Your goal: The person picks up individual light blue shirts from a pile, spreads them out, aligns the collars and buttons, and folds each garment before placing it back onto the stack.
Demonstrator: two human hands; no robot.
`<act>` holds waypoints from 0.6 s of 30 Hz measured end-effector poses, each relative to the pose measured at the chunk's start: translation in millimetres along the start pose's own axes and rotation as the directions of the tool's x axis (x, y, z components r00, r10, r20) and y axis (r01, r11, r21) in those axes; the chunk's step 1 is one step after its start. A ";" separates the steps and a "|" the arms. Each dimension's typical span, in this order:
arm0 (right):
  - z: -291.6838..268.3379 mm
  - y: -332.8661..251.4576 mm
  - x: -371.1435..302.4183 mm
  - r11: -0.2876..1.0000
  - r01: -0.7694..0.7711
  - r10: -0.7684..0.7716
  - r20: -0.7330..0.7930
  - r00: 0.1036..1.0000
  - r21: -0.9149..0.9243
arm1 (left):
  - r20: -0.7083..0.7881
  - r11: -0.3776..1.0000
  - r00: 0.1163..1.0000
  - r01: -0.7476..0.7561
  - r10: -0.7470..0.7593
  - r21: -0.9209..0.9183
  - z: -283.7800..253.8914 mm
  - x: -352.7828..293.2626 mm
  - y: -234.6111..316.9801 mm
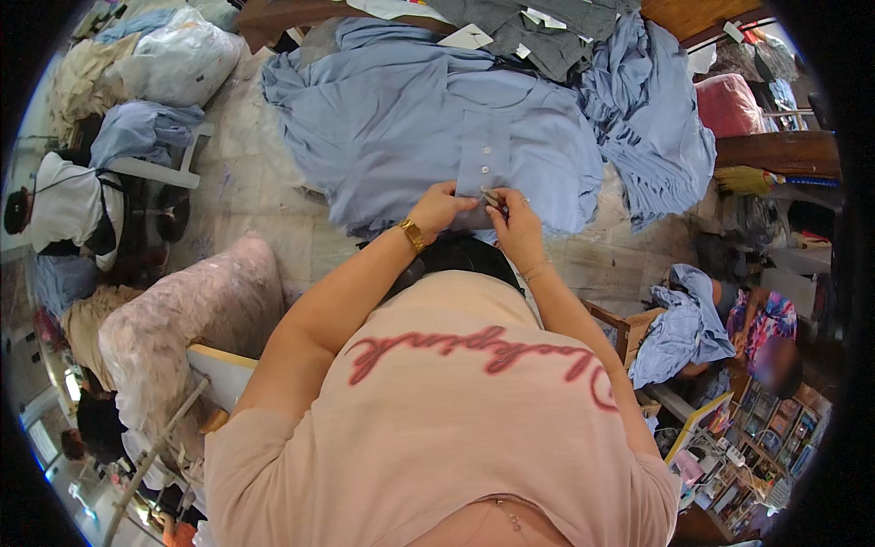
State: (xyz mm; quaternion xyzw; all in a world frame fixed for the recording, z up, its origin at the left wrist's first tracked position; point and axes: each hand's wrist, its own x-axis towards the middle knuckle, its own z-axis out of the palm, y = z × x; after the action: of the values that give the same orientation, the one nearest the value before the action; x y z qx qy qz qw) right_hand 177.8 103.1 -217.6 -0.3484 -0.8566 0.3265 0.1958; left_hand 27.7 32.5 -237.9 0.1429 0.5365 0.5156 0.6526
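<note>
A light blue shirt (pixel 392 137) lies spread in front of me, its round neckline at the far side and a buttoned placket (pixel 485 146) running toward me. At the placket's near end, my left hand (pixel 439 210) is closed, thumb and fingers pinching the cloth below the lower visible button. Just right of it, my right hand (pixel 518 226) is closed around a small metallic tool (pixel 490 196), whose tip is at the placket. The tool is too small to name exactly. My two hands nearly touch.
More blue garments (pixel 643 118) are heaped to the right, and dark grey garments (pixel 556 41) with white tags lie beyond the shirt. A large stuffed plastic sack (pixel 196 310) stands to my left. At the right, another person (pixel 764 328) sits by blue cloth (pixel 684 328).
</note>
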 end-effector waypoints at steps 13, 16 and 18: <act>5.4 20.7 -2.4 0.964 -0.196 0.230 -0.190 0.955 0.179 | -0.070 0.994 0.995 0.075 -0.070 0.080 1.4 -4.7 9.5; 1.3 15.4 -1.8 0.896 -0.338 0.385 -0.125 0.914 0.289 | -0.059 0.998 0.998 0.027 -0.031 -0.062 -3.1 3.2 -2.0; 10.0 17.7 0.7 0.825 -0.358 0.421 -0.053 0.905 0.438 | -0.098 0.999 0.994 0.035 -0.038 -0.034 -4.0 5.1 -4.8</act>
State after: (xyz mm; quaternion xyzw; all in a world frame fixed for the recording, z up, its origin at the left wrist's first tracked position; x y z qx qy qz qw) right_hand 179.9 109.0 -237.0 -0.4893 -0.6601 0.5085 0.2575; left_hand 26.3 33.2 -245.9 0.0969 0.5624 0.5185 0.6367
